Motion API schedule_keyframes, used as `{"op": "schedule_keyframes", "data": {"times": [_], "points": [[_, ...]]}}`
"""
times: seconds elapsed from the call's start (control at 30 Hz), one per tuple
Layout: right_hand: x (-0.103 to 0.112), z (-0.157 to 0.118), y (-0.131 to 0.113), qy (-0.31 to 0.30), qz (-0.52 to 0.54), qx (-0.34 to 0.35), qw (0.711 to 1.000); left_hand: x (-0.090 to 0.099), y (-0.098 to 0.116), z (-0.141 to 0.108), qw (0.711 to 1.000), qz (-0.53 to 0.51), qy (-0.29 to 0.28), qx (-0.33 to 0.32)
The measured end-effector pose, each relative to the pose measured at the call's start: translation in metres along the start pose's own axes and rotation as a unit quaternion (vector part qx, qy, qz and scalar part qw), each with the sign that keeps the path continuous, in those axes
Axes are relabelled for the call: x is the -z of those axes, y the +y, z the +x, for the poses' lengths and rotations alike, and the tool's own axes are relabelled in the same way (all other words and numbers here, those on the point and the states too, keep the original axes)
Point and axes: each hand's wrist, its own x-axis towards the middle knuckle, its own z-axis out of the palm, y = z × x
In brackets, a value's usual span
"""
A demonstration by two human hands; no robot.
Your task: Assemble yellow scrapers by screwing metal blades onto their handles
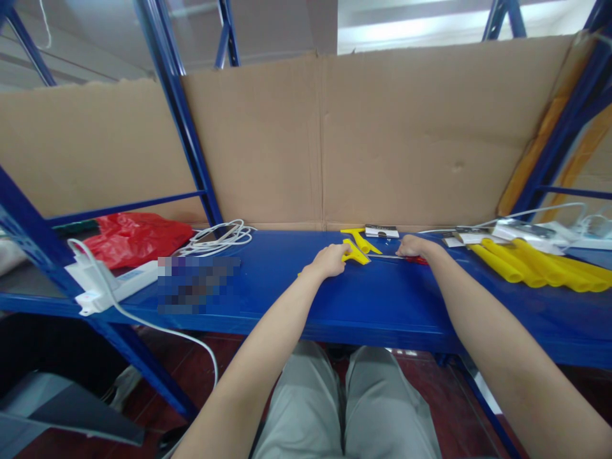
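Near the middle of the blue shelf, my left hand (pixel 329 260) is closed around a yellow T-shaped piece (pixel 356 253). To its right, my right hand (pixel 412 246) is closed on a red-handled screwdriver (pixel 417 260). The tool's thin metal shaft points left, toward the yellow piece; whether the tip touches it is too small to tell. A second yellow T-shaped piece (pixel 363 242) lies just behind my left hand. Behind both hands is a small black-and-white packet (pixel 381 231).
Several yellow tubes (pixel 540 264) and white packets (pixel 526 236) lie at the right. At the left are a red plastic bag (pixel 138 239), a coiled white cable (pixel 224 237) and a white power strip (pixel 129 282). Cardboard (pixel 382 140) stands behind the blue shelf (pixel 287 299).
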Motion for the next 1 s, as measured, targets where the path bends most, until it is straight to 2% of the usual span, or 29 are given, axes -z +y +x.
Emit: {"op": "schedule_keyframes", "data": {"times": [0.37,0.53,0.8,1.0], "points": [[0.002,-0.005,-0.005,-0.013,0.013,0.000,1.000,0.001,0.001,0.000,1.000,-0.001,-0.002,0.001],[0.003,-0.009,-0.008,0.000,0.022,0.011,1.000,-0.001,0.000,0.000,1.000,-0.005,0.003,0.006],[0.001,-0.014,-0.015,0.005,-0.010,0.024,1.000,0.002,0.003,-0.001,1.000,0.002,-0.001,0.010],[0.005,-0.013,-0.022,0.030,0.067,0.065,0.995,0.002,0.002,-0.002,1.000,0.000,-0.002,0.006]]}}
